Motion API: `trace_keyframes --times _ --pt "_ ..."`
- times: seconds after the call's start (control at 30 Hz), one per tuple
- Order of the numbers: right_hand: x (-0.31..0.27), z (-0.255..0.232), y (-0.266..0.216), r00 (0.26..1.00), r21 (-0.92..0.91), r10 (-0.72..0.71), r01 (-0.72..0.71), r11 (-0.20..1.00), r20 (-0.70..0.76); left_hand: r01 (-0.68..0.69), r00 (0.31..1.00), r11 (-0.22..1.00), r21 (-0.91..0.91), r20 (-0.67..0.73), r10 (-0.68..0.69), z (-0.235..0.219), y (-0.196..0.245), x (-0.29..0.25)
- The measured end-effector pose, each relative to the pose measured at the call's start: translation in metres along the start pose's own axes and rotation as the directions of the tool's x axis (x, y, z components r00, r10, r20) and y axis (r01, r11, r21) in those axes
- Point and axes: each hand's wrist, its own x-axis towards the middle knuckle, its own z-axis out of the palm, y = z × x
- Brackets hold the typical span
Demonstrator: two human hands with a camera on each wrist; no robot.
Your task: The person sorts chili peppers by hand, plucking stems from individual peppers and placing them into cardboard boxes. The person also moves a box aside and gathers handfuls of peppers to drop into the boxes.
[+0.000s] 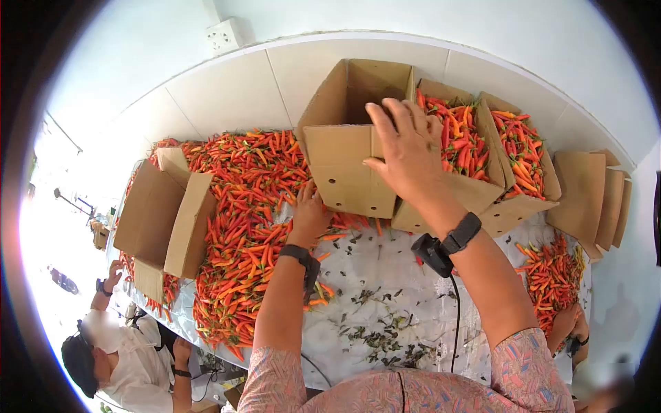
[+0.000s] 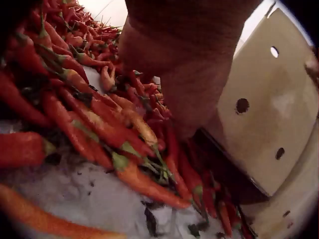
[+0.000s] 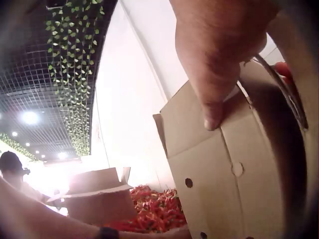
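An upright, open-topped cardboard box [image 1: 350, 168] stands at the back middle, its inside dark. My right hand [image 1: 413, 148] grips its upper right edge; in the right wrist view the thumb of the hand [image 3: 219, 55] presses the outer face of the box [image 3: 199, 164], and the other fingers are hidden. Low on the box's left side, my left hand [image 1: 311, 215] touches it beside the heaped red chillies [image 1: 251, 162]. The left wrist view shows the hand [image 2: 187, 64] between chillies [image 2: 89, 119] and the box [image 2: 269, 104], its fingertips out of sight.
Two chilli-filled boxes [image 1: 465, 141] [image 1: 520, 155] stand right of the box. An open box [image 1: 155, 213] sits at the left, folded cardboard [image 1: 582, 196] at the far right. Stem scraps [image 1: 385, 337] litter the table. A person [image 1: 131, 358] is at the lower left; another's hand [image 1: 566, 323] touches chillies at the right.
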Motion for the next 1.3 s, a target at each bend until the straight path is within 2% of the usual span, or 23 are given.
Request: trace_keyframes --times 0.03,0.07,0.2,0.27,0.3,0.37,0.5,0.57,0.6,0.7,0.73,0.87,0.97,1.03,1.07,1.13,1.17,1.2,1.23,1.27,1.3 --pt "0.004 0.003 0.0 0.999 0.019 -0.007 0.006 1.0 0.047 -0.028 1.0 0.998 0.059 0.009 0.028 0.0 -0.001 0.006" --pt "0.007 0.006 0.002 1.0 0.04 0.003 -0.004 0.999 0.01 -0.055 0.997 0.998 -0.004 0.054 0.055 -0.002 -0.003 0.012" --pt "0.01 0.003 0.005 0.993 0.051 0.038 -0.044 0.998 0.108 -0.016 0.998 1.0 -0.014 0.056 0.017 0.016 -0.007 0.024" --pt "0.009 0.006 0.007 0.996 0.066 0.047 -0.052 0.996 0.076 -0.008 0.982 0.998 0.068 0.19 -0.005 0.017 -0.002 0.026" --pt "0.009 0.006 0.007 0.995 0.067 0.048 -0.053 0.996 0.085 -0.003 0.98 0.998 0.064 0.197 -0.009 0.012 0.005 0.025" --pt "0.01 0.007 0.008 0.998 0.068 0.034 -0.037 0.997 0.047 -0.176 0.978 0.976 -0.13 0.09 0.189 0.001 0.019 0.02" --pt "0.008 0.006 0.006 0.995 0.082 0.081 -0.085 0.993 0.055 -0.169 0.971 0.985 -0.04 0.168 0.173 0.005 0.018 -0.004" --pt "0.005 0.005 0.006 0.993 0.068 0.099 -0.103 0.992 0.066 -0.266 0.935 0.961 -0.075 0.222 0.276 -0.002 0.028 -0.025" --pt "0.005 0.005 0.006 0.993 0.069 0.102 -0.107 0.992 0.063 -0.275 0.919 0.96 -0.044 0.281 0.276 -0.012 0.04 -0.038" --pt "0.004 0.006 0.006 0.987 0.05 0.134 -0.139 0.989 0.088 -0.337 0.904 0.941 -0.042 0.267 0.335 -0.017 0.058 -0.077" --pt "0.003 0.008 0.007 0.99 0.045 0.128 -0.131 0.99 0.061 -0.328 0.89 0.941 -0.082 0.306 0.337 -0.022 0.065 -0.086" --pt "0.003 0.008 0.005 0.992 0.017 0.114 -0.115 0.993 0.048 -0.241 0.934 0.968 -0.064 0.255 0.249 -0.024 0.093 -0.086" --pt "0.002 0.006 0.004 0.991 0.001 0.103 -0.104 0.995 0.081 -0.313 0.931 0.95 -0.003 0.196 0.308 -0.003 0.107 -0.057" --pt "0.003 0.007 0.004 0.992 -0.008 0.102 -0.102 0.995 0.076 -0.2 0.941 0.98 0.021 0.284 0.186 0.013 0.116 -0.039" --pt "0.002 0.008 0.005 0.991 -0.012 0.109 -0.108 0.994 0.076 -0.205 0.94 0.979 0.015 0.283 0.192 0.02 0.117 -0.035" --pt "0.004 0.007 0.005 0.991 -0.004 0.102 -0.102 0.995 0.086 -0.235 0.971 0.96 0.15 0.081 0.225 0.032 0.121 -0.027" --pt "0.004 0.007 0.005 0.991 0.015 0.093 -0.095 0.995 0.098 -0.241 0.969 0.96 0.144 0.084 0.231 0.038 0.119 -0.02" --pt "0.004 0.007 0.005 0.99 0.012 0.1 -0.102 0.995 0.103 -0.245 0.935 0.969 0.044 0.275 0.224 0.039 0.115 -0.009" --pt "0.004 0.007 0.004 0.985 0.009 0.106 -0.108 0.994 0.136 -0.224 0.861 0.973 -0.053 0.458 0.223 0.043 0.11 -0.003" --pt "0.004 0.007 0.003 0.979 0.009 0.109 -0.112 0.994 0.17 -0.221 0.857 0.974 -0.056 0.466 0.221 0.049 0.108 -0.003" --pt "0.004 0.008 0.003 0.978 0.012 0.112 -0.116 0.993 0.176 -0.216 0.884 0.972 -0.091 0.405 0.234 0.053 0.106 -0.002"
